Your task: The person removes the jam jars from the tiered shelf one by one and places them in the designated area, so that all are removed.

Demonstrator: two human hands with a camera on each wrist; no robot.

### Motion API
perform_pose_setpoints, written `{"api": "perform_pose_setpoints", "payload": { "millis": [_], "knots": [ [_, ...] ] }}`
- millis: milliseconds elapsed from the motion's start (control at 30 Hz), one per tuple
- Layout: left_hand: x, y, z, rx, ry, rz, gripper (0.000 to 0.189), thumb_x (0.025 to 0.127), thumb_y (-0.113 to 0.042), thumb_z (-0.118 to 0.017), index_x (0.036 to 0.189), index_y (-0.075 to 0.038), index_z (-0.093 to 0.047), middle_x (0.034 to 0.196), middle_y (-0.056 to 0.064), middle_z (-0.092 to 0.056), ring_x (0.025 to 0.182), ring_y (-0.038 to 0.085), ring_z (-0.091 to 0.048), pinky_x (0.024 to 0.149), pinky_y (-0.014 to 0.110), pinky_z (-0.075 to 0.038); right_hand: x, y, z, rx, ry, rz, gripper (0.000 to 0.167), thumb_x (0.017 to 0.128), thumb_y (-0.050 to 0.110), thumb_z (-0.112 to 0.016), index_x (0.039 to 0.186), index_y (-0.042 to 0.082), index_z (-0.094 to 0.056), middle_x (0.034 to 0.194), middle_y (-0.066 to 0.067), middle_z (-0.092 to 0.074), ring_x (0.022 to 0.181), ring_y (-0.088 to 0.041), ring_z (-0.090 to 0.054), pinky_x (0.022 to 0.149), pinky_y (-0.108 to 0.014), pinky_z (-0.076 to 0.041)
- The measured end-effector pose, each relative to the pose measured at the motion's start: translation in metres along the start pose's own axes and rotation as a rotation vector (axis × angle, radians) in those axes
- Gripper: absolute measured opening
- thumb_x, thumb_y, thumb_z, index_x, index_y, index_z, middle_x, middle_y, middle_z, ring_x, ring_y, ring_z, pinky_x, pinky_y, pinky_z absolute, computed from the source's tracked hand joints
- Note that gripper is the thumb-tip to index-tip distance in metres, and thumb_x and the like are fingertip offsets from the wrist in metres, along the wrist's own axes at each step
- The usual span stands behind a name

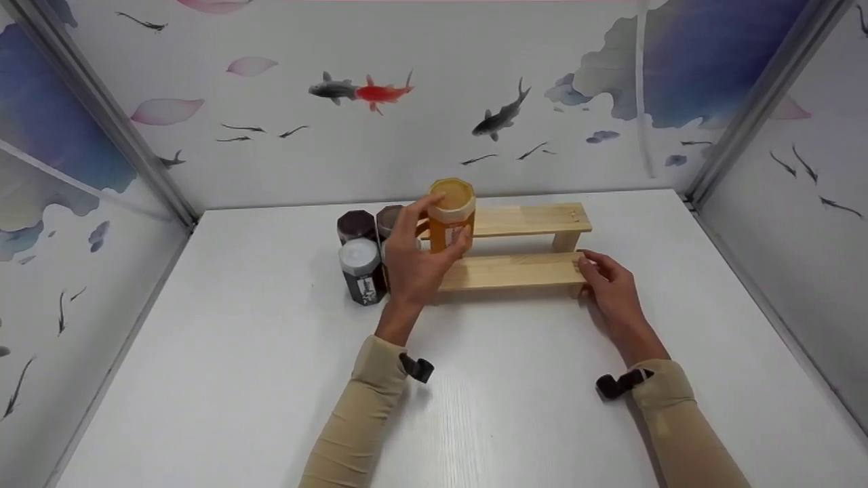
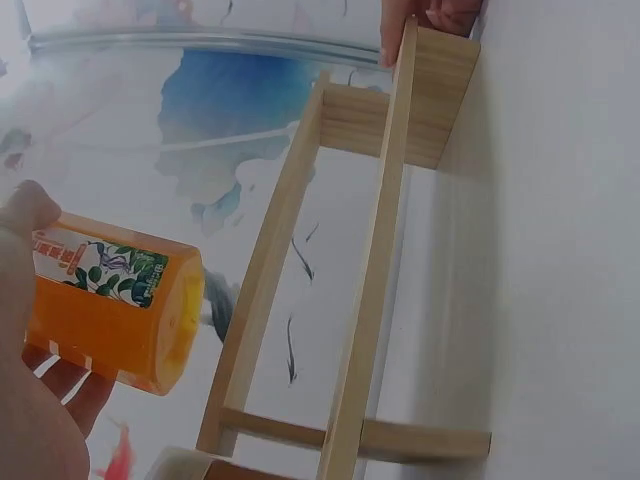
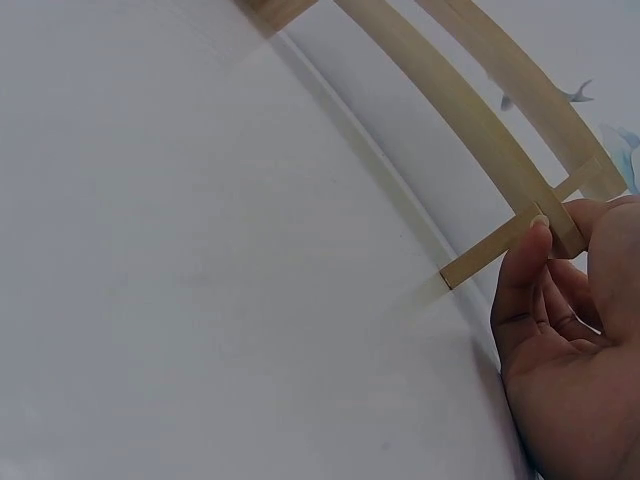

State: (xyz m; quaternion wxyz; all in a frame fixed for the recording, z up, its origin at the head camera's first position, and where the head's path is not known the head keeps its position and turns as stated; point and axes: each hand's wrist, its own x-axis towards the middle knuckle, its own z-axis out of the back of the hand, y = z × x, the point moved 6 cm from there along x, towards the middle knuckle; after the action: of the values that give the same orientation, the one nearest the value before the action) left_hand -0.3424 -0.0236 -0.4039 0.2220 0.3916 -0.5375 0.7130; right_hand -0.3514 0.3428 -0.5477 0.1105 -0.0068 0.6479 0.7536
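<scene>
My left hand grips an orange jar with a yellow lid, fingers and thumb around its sides. In the left wrist view the jar is tilted and held clear above the shelf, its floral label showing. A two-tier wooden rack stands on the white table. At the right end of its lower board, my right hand pinches the board's edge between thumb and fingers, as the right wrist view shows with the hand at the board end.
Left of the rack stand several dark jars: a white-lidded one in front and dark-lidded ones behind, partly hidden by the left hand. The white table is bounded by a fish-patterned back wall and side panels.
</scene>
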Motion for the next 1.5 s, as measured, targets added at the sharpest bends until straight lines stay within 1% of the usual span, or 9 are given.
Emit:
{"api": "perform_pose_setpoints", "payload": {
  "millis": [133, 367, 433, 567, 800, 933, 1133, 1333, 1500],
  "knots": [
    [0.003, 0.008, 0.021, -0.009, -0.002, 0.023, 0.062, 0.087, -0.024, -0.091, 0.143, -0.017, -0.065, 0.134, 0.005, -0.07, 0.118, 0.017, -0.07, 0.095, 0.037, -0.064, -0.002, 0.001, -0.001, -0.032, -0.013, 0.009, 0.072, 0.106, 0.059, -0.061, 0.164, 0.02, -0.047, 0.134, -0.001, -0.055, 0.117, -0.011, -0.061, 0.09, -0.012, -0.055],
    [0.011, 0.018, 0.066, 0.007, -0.034, 0.045, 0.061, 0.088, -0.019, -0.089, 0.143, -0.016, -0.064, 0.135, 0.004, -0.07, 0.117, 0.016, -0.071, 0.091, 0.038, -0.065, -0.004, 0.003, -0.006, 0.223, 0.031, 0.013, 0.067, 0.104, 0.044, -0.071, 0.159, 0.012, -0.051, 0.126, -0.003, -0.057, 0.098, -0.01, -0.062, 0.069, -0.018, -0.052],
    [0.013, 0.021, 0.079, 0.025, -0.05, 0.055, 0.061, 0.088, -0.019, -0.088, 0.144, -0.016, -0.064, 0.135, 0.003, -0.07, 0.117, 0.014, -0.071, 0.089, 0.038, -0.064, -0.004, 0.003, -0.005, 0.188, 0.028, 0.02, 0.068, 0.104, 0.047, -0.071, 0.159, 0.013, -0.051, 0.128, -0.003, -0.057, 0.099, -0.009, -0.063, 0.071, -0.017, -0.053],
    [0.017, 0.026, 0.106, 0.08, -0.091, 0.073, 0.062, 0.088, -0.019, -0.088, 0.145, -0.015, -0.063, 0.136, 0.003, -0.069, 0.122, 0.013, -0.067, 0.096, 0.039, -0.063, -0.004, 0.002, -0.003, 0.112, 0.016, 0.023, 0.07, 0.103, 0.053, -0.069, 0.16, 0.015, -0.051, 0.129, -0.002, -0.057, 0.102, -0.01, -0.063, 0.074, -0.017, -0.054],
    [0.015, 0.036, 0.149, 0.14, -0.17, 0.141, 0.062, 0.086, -0.012, -0.089, 0.143, -0.011, -0.064, 0.137, 0.006, -0.068, 0.125, 0.015, -0.064, 0.102, 0.045, -0.061, -0.003, 0.0, -0.003, 0.079, 0.011, 0.011, 0.069, 0.105, 0.052, -0.067, 0.162, 0.017, -0.05, 0.124, -0.001, -0.055, 0.101, -0.01, -0.062, 0.074, -0.016, -0.054],
    [0.014, 0.037, 0.162, 0.172, -0.202, 0.182, 0.062, 0.086, -0.009, -0.089, 0.142, -0.007, -0.063, 0.139, 0.011, -0.068, 0.125, 0.019, -0.064, 0.103, 0.049, -0.061, -0.002, 0.0, -0.001, 0.072, 0.009, 0.013, 0.069, 0.106, 0.052, -0.065, 0.163, 0.018, -0.049, 0.125, -0.001, -0.055, 0.101, -0.011, -0.061, 0.074, -0.016, -0.054],
    [0.013, 0.038, 0.171, 0.177, -0.251, 0.241, 0.061, 0.086, -0.002, -0.087, 0.142, -0.001, -0.062, 0.139, 0.018, -0.066, 0.125, 0.025, -0.063, 0.104, 0.058, -0.058, -0.002, 0.0, 0.0, 0.075, 0.019, 0.02, 0.067, 0.107, 0.05, -0.065, 0.163, 0.017, -0.049, 0.124, -0.001, -0.056, 0.099, -0.01, -0.061, 0.074, -0.017, -0.054],
    [0.001, 0.069, 0.181, 0.194, -0.264, 0.312, 0.063, 0.085, -0.011, -0.091, 0.141, -0.011, -0.064, 0.139, 0.007, -0.066, 0.123, 0.018, -0.059, 0.102, 0.054, -0.057, 0.0, 0.001, 0.0, 0.116, -0.009, 0.024, 0.063, 0.107, 0.043, -0.068, 0.16, 0.012, -0.052, 0.115, 0.0, -0.057, 0.086, -0.009, -0.061, 0.067, -0.018, -0.053],
    [-0.011, 0.092, 0.188, 0.216, -0.202, 0.37, 0.061, 0.084, -0.016, -0.092, 0.139, -0.015, -0.065, 0.135, 0.004, -0.065, 0.121, 0.017, -0.059, 0.102, 0.055, -0.058, 0.0, 0.001, -0.001, 0.106, -0.009, 0.007, 0.062, 0.107, 0.044, -0.067, 0.16, 0.015, -0.052, 0.118, -0.002, -0.055, 0.088, -0.009, -0.061, 0.068, -0.018, -0.053]
  ]
}}
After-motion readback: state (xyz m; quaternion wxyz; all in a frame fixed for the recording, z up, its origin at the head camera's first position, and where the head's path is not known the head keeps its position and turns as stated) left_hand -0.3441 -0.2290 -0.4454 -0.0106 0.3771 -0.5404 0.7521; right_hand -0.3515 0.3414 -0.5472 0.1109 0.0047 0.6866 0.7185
